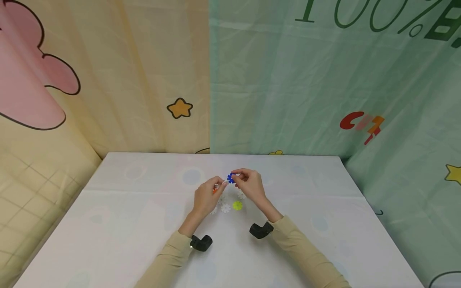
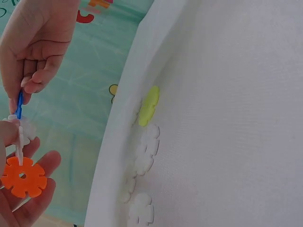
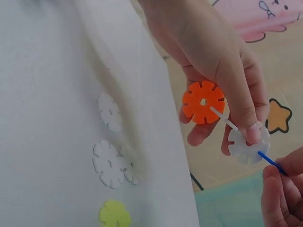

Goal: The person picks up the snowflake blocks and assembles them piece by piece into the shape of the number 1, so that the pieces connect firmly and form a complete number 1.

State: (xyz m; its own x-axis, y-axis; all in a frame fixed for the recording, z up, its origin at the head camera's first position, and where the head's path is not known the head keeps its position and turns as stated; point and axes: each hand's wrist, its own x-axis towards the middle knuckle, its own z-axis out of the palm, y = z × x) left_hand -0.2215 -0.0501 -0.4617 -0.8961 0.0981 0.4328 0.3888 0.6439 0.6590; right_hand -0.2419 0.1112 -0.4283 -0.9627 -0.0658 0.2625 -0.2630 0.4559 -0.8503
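Note:
My left hand (image 1: 207,197) pinches a white notched disc (image 3: 247,145) of a small joined chain, held above the table. An orange notched disc (image 3: 203,102) is joined to it through another white disc (image 3: 224,118) seen edge-on. My right hand (image 1: 251,186) pinches a blue notched disc (image 1: 231,178) between thumb and fingers. In the right wrist view the blue disc's edge meets the rim of the white one; how deep it sits in a slot I cannot tell. The hands are close together, the right slightly higher in the head view.
Below the hands a yellow-green notched disc (image 1: 237,205) lies on the white-covered table (image 1: 119,224), with several white discs (image 1: 225,207) around it. Patterned curtains (image 1: 252,80) hang behind the table. Each wrist wears a black camera mount (image 1: 261,230).

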